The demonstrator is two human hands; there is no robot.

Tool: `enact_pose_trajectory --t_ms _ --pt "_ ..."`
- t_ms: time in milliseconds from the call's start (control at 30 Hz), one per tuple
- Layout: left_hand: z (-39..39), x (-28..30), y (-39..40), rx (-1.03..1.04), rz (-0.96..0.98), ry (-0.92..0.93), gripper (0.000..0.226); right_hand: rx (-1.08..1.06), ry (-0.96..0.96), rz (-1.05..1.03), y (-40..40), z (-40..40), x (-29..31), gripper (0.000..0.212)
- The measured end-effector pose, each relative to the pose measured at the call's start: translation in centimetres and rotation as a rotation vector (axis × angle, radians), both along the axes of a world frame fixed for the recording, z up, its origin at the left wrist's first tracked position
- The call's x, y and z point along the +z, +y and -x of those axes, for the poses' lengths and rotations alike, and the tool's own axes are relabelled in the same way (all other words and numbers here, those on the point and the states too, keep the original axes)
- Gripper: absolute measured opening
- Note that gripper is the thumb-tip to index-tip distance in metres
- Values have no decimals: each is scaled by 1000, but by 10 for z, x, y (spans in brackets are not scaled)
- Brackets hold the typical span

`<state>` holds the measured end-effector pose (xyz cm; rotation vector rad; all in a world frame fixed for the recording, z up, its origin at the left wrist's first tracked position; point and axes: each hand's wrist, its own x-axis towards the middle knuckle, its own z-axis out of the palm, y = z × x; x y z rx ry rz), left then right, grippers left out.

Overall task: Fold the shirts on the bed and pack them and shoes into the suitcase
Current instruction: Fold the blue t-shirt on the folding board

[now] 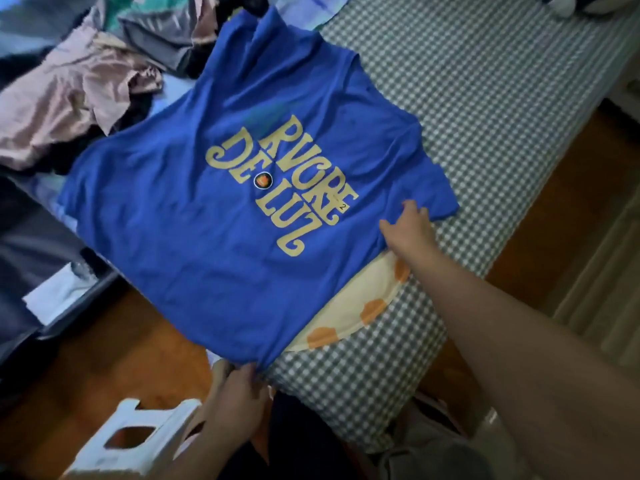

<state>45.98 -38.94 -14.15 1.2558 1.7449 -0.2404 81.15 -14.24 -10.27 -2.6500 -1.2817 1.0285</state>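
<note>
Left hand (239, 386) pinching near hem corner of blue cotton printed T-shirt (194, 244); right hand (408, 226) gripping right edge. Long axis running near-to-far along checked bed (467, 98).

Blue shirt (214, 237) with gold lettering; bedsheet (485, 98) seemingly grey-and-white checked.

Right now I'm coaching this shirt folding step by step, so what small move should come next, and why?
Probably draw the blue T-shirt flat onto the checked bedspread. The left hand pinches its bottom corner and the right hand grips its side edge, yet part of the shirt hangs past the bed edge over the wooden floor and lies over a cream cloth with orange dots.
</note>
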Motion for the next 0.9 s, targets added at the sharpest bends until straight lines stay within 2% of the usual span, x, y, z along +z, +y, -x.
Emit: enact_pose_trajectory --t_ms 67,100,167,233,300,367,400,467,533,600,667,733,800,867,900 --pt "-23 20 5 12 -9 25 18 -5 -77 6 14 7 -15 74" --pt "-29 16 2 22 -48 62 20 -25 -107 7 19 9 -19 72" --pt "-37 5 6 149 -41 127 28 -147 -120 -72 22 6 -24 49" --pt "-33 -18 7 484 89 111 30 -449 -68 -247 9 -6 -22 32" --pt "-32 -35 8 894 123 -81 29 -809 34 -345 -22 -25 -21 35" --pt "-40 -22 22 1173 117 -205 39 -1130 278 -288 -58 -42 -24 40" --pt "-41 -16 26 1222 132 -253 35 -1195 370 -231 -74 -47 -23 39" --pt "-40 -5 34 1265 192 -335 29 -1159 328 -238 -81 -61 -23 38" --pt "-27 -12 34 1278 264 -363 20 -1074 194 -307 -66 -80 -27 62" --pt "-12 -19 30 1268 363 -390 11 -1044 219 -277 -50 -102 -43 87" --pt "-6 -17 21 1294 415 -413 13 -1008 237 -181 -37 -106 -50 106" --pt "-3 -14 10 1311 416 -438 20 -821 176 -110 -30 -94 -42 97" --pt "-2 -1 6 1432 261 -422 20 -686 154 -28 -32 -85 -40 76" --pt "4 24 7 1530 11 -332 19 -686 260 -8 -41 -76 -26 55" --pt "10 37 8 1516 -98 -269 20 -756 374 -49 -47 -72 -13 48"
